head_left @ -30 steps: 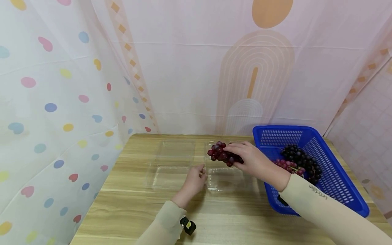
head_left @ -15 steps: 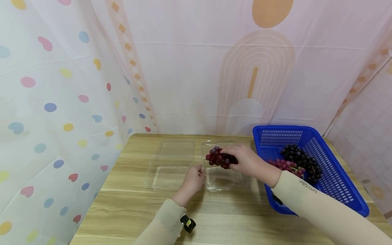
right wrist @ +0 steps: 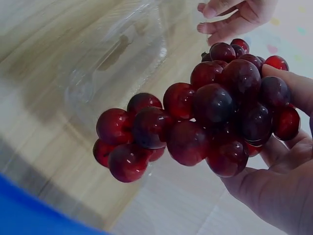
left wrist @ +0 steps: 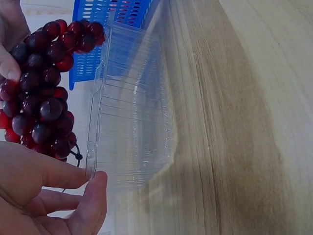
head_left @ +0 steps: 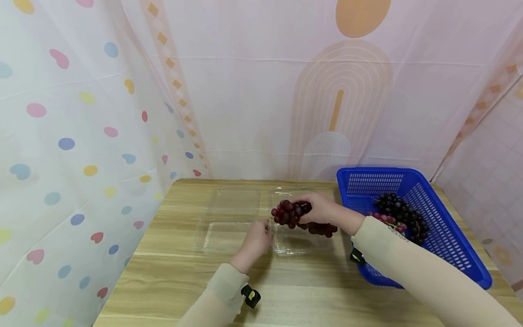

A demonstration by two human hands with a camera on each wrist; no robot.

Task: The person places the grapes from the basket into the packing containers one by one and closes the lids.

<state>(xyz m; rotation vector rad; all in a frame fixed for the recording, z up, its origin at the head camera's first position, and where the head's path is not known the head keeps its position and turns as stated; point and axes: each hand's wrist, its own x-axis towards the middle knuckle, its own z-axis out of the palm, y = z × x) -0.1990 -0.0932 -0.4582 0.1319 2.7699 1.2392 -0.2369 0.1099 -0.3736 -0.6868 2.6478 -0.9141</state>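
A bunch of dark red grapes hangs over the right-hand clear plastic container. My right hand grips it from the right, thumb and fingers round its sides, as the right wrist view shows the grapes close up. With thumb and finger my left hand pinches the near-left rim of that container; in the left wrist view this hand holds the clear edge just below the grapes. The container's floor is partly hidden behind the bunch.
Left of the hands lies a second clear container with its lid folded back. At the right stands a blue basket holding black grapes and pink-red grapes. A curtain hangs behind the wooden table.
My right hand has moved left and slightly down with the red grapes, and more of the bunch's right end shows below the hand. My left hand stays at the container's rim.
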